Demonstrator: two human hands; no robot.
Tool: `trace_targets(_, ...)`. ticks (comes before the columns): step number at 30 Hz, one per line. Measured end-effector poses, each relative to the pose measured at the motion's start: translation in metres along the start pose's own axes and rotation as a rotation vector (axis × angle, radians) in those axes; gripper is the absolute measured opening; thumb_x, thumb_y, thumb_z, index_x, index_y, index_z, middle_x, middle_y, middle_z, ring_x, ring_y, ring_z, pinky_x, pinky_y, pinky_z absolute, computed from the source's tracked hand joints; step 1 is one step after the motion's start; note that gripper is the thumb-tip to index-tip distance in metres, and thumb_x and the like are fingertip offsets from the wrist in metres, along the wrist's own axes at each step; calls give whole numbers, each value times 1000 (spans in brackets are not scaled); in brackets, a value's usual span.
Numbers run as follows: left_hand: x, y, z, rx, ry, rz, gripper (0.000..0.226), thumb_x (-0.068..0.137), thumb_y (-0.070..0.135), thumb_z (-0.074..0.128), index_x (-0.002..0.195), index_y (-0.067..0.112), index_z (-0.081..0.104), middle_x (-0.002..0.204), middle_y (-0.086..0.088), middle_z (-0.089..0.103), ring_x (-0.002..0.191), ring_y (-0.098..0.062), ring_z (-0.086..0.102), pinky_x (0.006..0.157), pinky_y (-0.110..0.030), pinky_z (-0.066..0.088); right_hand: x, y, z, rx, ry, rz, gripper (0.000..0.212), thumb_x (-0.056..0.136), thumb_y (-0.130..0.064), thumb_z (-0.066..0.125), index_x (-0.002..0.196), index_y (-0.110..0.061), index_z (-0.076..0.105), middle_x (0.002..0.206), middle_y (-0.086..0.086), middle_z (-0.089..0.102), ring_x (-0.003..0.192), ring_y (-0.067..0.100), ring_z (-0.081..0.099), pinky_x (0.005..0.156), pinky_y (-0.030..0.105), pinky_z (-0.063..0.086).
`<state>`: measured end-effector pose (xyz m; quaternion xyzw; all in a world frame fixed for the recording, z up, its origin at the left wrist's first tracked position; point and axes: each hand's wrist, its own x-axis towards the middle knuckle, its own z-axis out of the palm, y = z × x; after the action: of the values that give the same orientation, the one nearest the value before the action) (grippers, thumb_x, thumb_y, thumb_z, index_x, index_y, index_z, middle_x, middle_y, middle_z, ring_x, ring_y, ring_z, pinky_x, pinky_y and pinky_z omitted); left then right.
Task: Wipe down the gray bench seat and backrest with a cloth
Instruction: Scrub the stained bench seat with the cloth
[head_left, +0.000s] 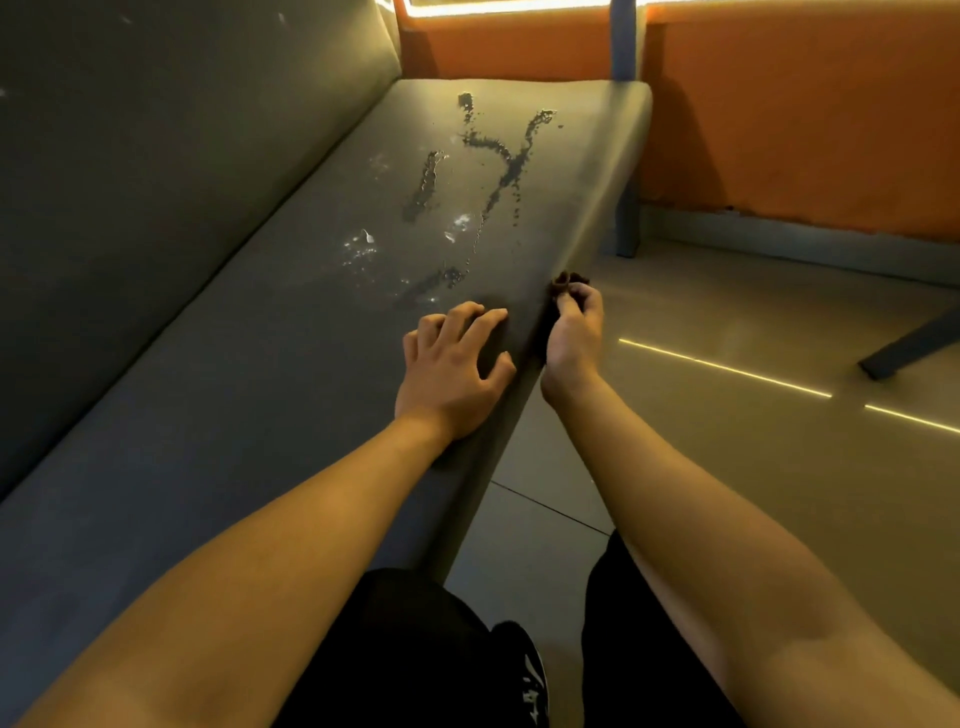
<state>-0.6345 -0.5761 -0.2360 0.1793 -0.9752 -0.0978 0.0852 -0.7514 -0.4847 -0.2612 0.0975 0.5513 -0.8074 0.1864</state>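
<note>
The gray bench seat (270, 374) runs away from me, with its backrest (156, 156) rising on the left. Dark wet streaks (501, 161) and pale specks (363, 247) mark the far half of the seat. My left hand (452, 364) rests on the seat near its front edge, fingers spread and slightly bent. Just off that edge, my right hand (571, 338) grips a small dark cloth (563, 283), which sticks out above the fingers and hangs down beside the palm.
An orange wall panel (805, 114) stands behind and to the right of the bench. A blue-gray metal leg (626, 208) drops at the far end, and another leg (909, 348) slants in at the right. Tiled floor (727, 467) lies right of the seat. My dark trousers and shoe (524, 670) are at the bottom.
</note>
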Motion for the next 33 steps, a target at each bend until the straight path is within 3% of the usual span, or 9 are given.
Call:
trace_targets(7, 1, 2, -2, 60, -32, 5, 56, 96, 55, 38, 150, 38, 36, 154, 9, 34, 134, -23, 28, 111, -43, 28, -54, 15, -21, -112, -89, -35, 13, 96, -19, 55, 104, -21, 66, 115, 9, 63, 106, 26, 62, 91, 39, 56)
trace_targets(11, -1, 6, -10, 78, -88, 6, 56, 101, 52, 39, 154, 37, 32, 158, 8, 32, 136, -25, 27, 111, -43, 27, -54, 1, -32, -354, -196, -52, 13, 99, -19, 56, 96, -28, 65, 100, 5, 66, 95, 25, 65, 86, 46, 59)
trace_targets(14, -1, 10, -18, 61, -161, -31, 55, 105, 52, 35, 157, 37, 29, 163, 6, 30, 141, -27, 26, 114, -44, 25, -43, -23, -27, -359, -134, -114, 10, 100, -23, 56, 104, -26, 65, 111, 10, 63, 99, 25, 63, 93, 48, 56)
trace_targets(16, -2, 17, -30, -128, -181, -123, 54, 104, 55, 30, 156, 38, 33, 159, 1, 39, 140, -29, 34, 115, -46, 29, -43, -40, -14, -294, -95, -89, 9, 99, -29, 56, 101, -33, 63, 122, 12, 55, 104, 26, 60, 98, 47, 54)
trace_targets(19, -1, 33, -52, -710, -143, -283, 54, 105, 56, 29, 155, 35, 34, 145, -7, 53, 130, -27, 51, 108, -40, 41, -57, -53, 18, -100, -220, 62, 10, 97, -30, 55, 99, -33, 64, 119, 15, 60, 107, 34, 63, 95, 52, 57)
trace_targets(23, 11, 31, -66, -1028, -58, -422, 47, 101, 50, 44, 144, 30, 41, 132, -7, 61, 120, -26, 61, 104, -52, 50, -69, -55, 50, 11, -379, 87, 20, 105, -15, 44, 106, -21, 64, 108, 12, 67, 101, 27, 66, 81, 36, 57)
trace_targets(25, 19, 13, -63, -1048, -36, -445, 34, 101, 40, 52, 133, 30, 49, 123, -3, 65, 114, -22, 65, 99, -48, 54, -61, -54, 56, -131, -436, -7, 25, 105, -12, 43, 111, -21, 66, 111, 9, 66, 103, 22, 63, 85, 25, 53)
trace_targets(28, 30, -7, -62, -832, 91, -414, 23, 101, 19, 55, 123, 26, 60, 110, 9, 68, 106, -11, 66, 86, -19, 52, -39, -57, 52, -509, -482, -258, 30, 106, -19, 44, 124, -24, 68, 117, -4, 66, 106, 9, 60, 82, 9, 44)
trace_targets(33, 55, -58, -62, -495, 418, -490, 28, 101, 11, 49, 121, 18, 67, 121, -4, 65, 113, -19, 61, 101, -30, 48, 7, -45, 23, -1037, -268, -525, 46, 102, -13, 46, 147, -21, 51, 146, 0, 52, 140, 22, 41, 112, 38, 39)
